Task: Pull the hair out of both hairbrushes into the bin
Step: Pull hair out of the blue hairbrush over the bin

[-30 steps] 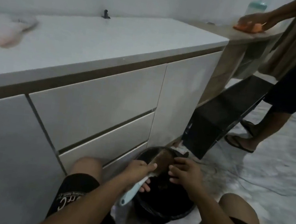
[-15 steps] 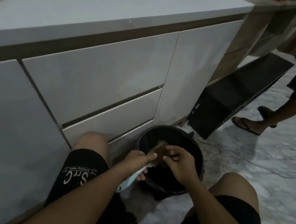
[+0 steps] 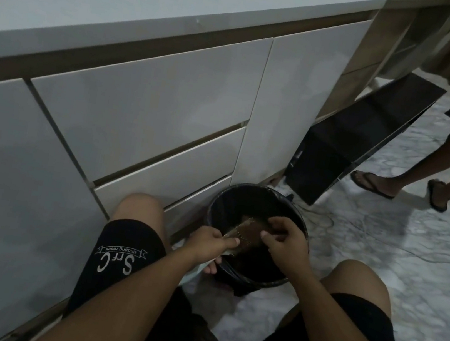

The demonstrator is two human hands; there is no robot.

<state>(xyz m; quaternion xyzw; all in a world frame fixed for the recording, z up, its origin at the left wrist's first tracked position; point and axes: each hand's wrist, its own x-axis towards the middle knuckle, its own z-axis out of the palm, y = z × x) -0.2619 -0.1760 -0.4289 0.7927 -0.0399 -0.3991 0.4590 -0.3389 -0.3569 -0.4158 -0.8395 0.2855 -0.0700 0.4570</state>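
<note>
hairbrush (image 3: 247, 230) | head up-right over bin (image 3: 301, 225) | handle in left hand (image 3: 208, 245)

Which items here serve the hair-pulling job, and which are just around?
In use: brown bristled hairbrush, black round bin, left hand gripping its handle, right hand at the bristles.
Lying about: white cabinet, black open box, floor cables.

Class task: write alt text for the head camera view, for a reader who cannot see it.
A seated person's left hand grips a hairbrush over a black bin on the floor, while the right hand picks at its bristles. White cabinet drawers stand to the left; another person's sandalled feet are at the far right.
</note>
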